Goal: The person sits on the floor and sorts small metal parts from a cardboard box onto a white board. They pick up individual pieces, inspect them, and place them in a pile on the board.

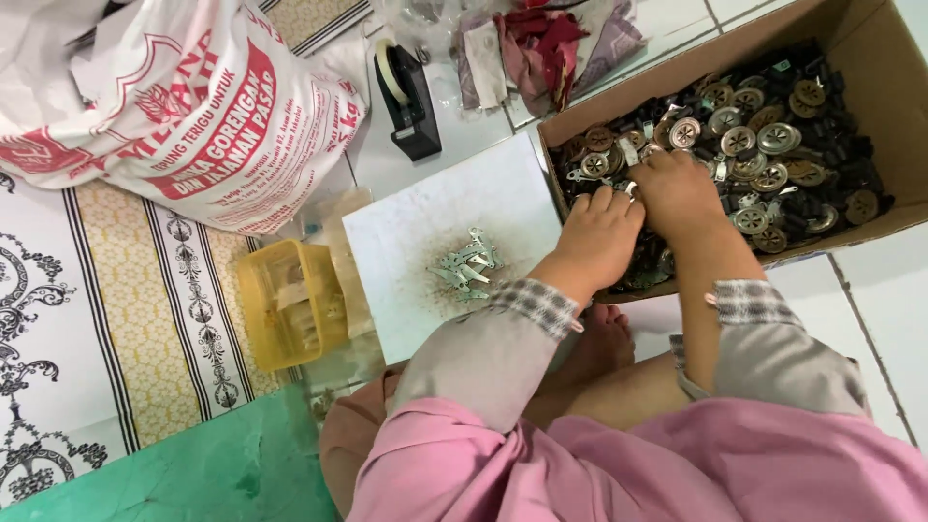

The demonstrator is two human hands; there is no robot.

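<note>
while both hands dig in the cardboard box (875, 58) of round metal discs (764, 145) and black parts, the step looks like picking a piece out. left hand (599, 237) is curled, fingers down in the heap at the box's near-left corner; right hand (677, 188) beside it, touching, also curled; what either grips is hidden. next move likely needs a pinch and lift over the box wall. flat metal strips (466, 263) lie piled on the white board (425, 193), long axes mostly pointing up-right, toward the box.

Home floor workplace: tiles (870, 280), patterned mat (116, 319)
</note>
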